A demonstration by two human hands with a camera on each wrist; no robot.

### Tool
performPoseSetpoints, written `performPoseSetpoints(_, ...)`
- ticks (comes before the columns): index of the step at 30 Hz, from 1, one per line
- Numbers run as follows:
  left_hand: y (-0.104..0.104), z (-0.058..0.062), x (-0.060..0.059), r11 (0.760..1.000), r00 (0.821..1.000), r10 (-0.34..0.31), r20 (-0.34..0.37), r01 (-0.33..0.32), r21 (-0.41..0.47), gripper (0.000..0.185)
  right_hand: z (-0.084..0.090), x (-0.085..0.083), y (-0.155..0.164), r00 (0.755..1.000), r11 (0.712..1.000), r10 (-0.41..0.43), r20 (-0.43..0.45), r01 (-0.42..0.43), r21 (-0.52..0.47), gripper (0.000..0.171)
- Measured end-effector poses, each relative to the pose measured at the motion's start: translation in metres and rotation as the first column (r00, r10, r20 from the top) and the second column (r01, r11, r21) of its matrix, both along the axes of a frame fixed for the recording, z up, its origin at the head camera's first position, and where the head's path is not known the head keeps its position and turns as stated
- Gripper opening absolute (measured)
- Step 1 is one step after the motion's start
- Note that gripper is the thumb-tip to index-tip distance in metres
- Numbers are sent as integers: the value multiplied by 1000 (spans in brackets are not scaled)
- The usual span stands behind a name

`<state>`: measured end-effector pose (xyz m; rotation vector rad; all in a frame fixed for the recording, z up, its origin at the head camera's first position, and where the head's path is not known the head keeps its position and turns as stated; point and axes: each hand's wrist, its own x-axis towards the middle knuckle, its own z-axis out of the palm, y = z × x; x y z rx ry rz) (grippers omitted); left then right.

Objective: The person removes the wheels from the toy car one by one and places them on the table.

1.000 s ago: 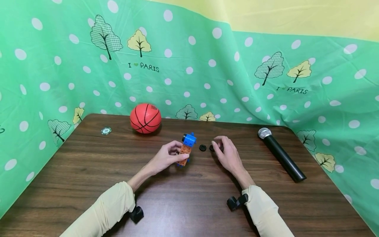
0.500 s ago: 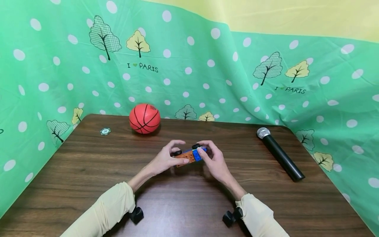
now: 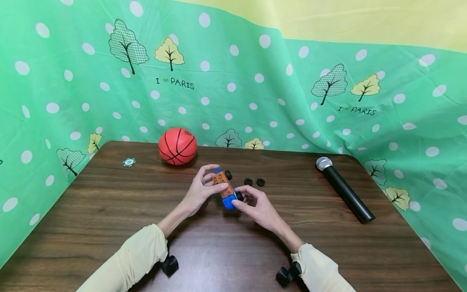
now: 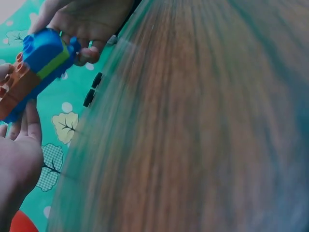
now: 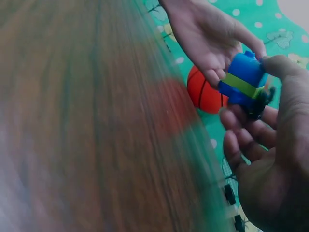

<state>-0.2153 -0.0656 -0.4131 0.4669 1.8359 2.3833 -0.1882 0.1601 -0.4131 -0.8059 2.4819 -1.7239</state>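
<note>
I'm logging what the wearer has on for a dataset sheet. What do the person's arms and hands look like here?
Both arms are covered by long, pale cream sleeves: left sleeve, right sleeve. A small black device is strapped under each wrist: left wrist device, right wrist device. The left hand and right hand are bare, with no gloves or rings visible.

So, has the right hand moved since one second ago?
Yes. The right hand has come nearer and to the left, away from the two loose black wheels, and now holds the toy car.
</note>
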Motion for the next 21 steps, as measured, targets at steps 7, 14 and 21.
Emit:
performPoseSetpoints(7, 7, -2, 1, 998, 999, 53, 11, -53, 31, 50, -1, 4, -8, 999, 1000, -13, 49, 12, 13, 30)
performPoseSetpoints(14, 7, -3, 1, 999, 997, 30, -65, -31, -23, 46, -3, 5, -14, 998, 1000, -2, 68, 0, 21, 30)
performPoseSetpoints(21, 6, 0, 3, 990, 989, 47, -139, -65, -128, 43, -4, 5, -16, 999, 997, -40, 14, 39, 63, 24)
